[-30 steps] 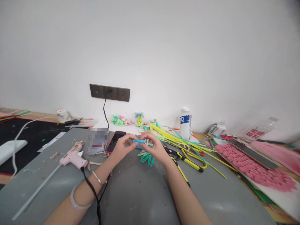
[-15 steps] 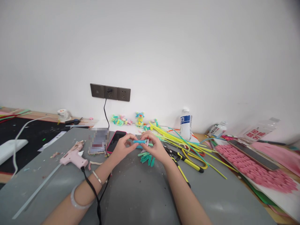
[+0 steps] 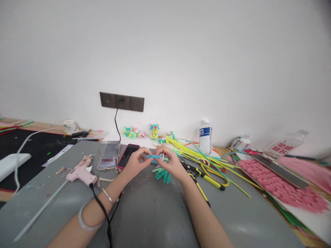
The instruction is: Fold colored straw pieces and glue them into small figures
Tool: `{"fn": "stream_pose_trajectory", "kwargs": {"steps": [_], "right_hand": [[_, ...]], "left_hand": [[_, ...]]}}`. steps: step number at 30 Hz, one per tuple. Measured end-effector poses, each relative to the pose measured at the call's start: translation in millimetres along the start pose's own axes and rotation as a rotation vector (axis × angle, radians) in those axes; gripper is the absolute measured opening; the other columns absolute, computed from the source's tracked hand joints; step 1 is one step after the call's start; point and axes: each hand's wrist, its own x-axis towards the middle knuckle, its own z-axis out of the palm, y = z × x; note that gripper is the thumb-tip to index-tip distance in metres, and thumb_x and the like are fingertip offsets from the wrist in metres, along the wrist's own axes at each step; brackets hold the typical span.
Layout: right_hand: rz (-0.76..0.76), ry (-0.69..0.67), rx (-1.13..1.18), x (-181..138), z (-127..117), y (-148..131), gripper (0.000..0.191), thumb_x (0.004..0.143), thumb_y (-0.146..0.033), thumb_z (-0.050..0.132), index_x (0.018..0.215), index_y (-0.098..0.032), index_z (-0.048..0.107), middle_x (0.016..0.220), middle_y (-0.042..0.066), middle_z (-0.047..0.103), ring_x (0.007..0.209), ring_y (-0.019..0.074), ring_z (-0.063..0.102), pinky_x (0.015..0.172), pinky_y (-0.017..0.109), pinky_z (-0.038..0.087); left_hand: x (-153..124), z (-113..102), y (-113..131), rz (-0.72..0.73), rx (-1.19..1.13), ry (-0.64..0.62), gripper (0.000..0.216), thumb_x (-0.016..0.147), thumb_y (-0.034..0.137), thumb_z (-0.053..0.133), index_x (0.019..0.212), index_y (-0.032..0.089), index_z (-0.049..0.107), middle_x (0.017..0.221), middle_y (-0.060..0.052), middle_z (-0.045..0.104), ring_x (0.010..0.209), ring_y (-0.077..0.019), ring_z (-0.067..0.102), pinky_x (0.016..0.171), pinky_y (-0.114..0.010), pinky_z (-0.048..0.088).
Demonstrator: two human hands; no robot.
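Observation:
Between my two hands a short blue piece of pipe cleaner (image 3: 154, 156) is held level above the grey mat. My left hand (image 3: 138, 161) pinches its left end between thumb and fingers. At its right end, my right hand (image 3: 168, 160) has thumb and fingertips closed on the same piece. Just below my right hand lie several short teal pipe cleaner pieces (image 3: 163, 175), with some paler ones beside them. Close to my right wrist are pliers with black and yellow handles (image 3: 210, 181). A phone with a pink edge (image 3: 128, 155) rests behind my left hand.
A pink glue gun (image 3: 82, 175) lies at left, its black cable (image 3: 102, 206) passing over my left forearm. Long yellow pipe cleaners (image 3: 191, 148) spread out at right, near a white bottle (image 3: 205, 137). Small fuzzy figures (image 3: 154, 131) stand by the wall. A pink woven piece (image 3: 281, 187) lies far right.
Both hands stay in nearly the same place. The blue pipe cleaner piece looks slightly bent or turned between my fingertips.

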Motion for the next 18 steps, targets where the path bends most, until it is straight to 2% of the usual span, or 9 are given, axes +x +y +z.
{"fn": "stream_pose_trajectory", "kwargs": {"steps": [18], "right_hand": [[0.025, -0.014, 0.002, -0.6, -0.4, -0.8, 0.005, 0.086, -0.022, 0.061, 0.085, -0.022, 0.056, 0.087, 0.003, 0.057, 0.083, 0.0195, 0.053, 0.077, 0.032, 0.042]], "left_hand": [[0.0, 0.2, -0.6, 0.009, -0.005, -0.004, 0.015, 0.081, 0.032, 0.064, 0.083, 0.016, 0.062, 0.083, -0.004, 0.060, 0.076, -0.0158, 0.058, 0.063, -0.025, 0.047]]}}
